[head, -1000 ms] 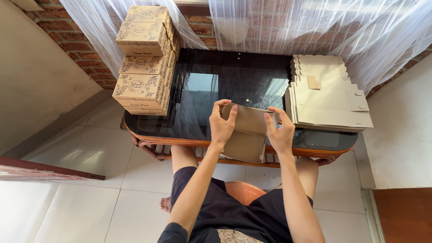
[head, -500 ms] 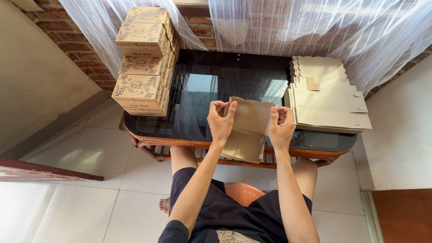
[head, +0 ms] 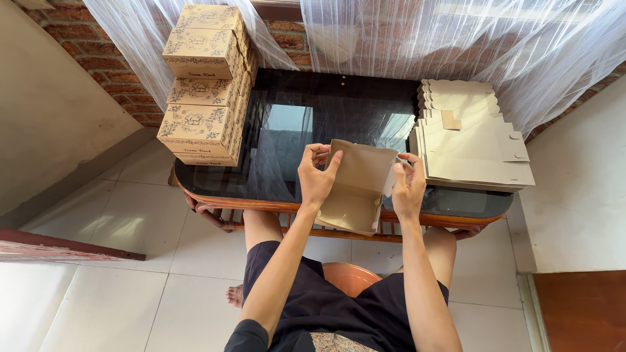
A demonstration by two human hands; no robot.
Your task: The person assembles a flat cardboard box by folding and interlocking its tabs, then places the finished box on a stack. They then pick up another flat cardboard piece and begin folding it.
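Note:
A brown cardboard box blank [head: 357, 186], partly folded up, is held between both hands above the near edge of a black glass table [head: 287, 130]. My left hand [head: 317, 175] pinches its left side wall near the top. My right hand [head: 409, 186] grips the right side flap. The lid panel stands up and the bottom panel hangs down toward my lap.
A stack of flat brown box blanks [head: 471, 140] lies on the table's right end. Several assembled printed boxes [head: 205, 85] are piled on the left end. Sheer white curtains [head: 456, 45] and a brick wall stand behind. An orange stool [head: 349, 277] is under me.
The blank has gone from a small folded piece to an opened shape with its walls raised. My hands have moved apart to its two sides.

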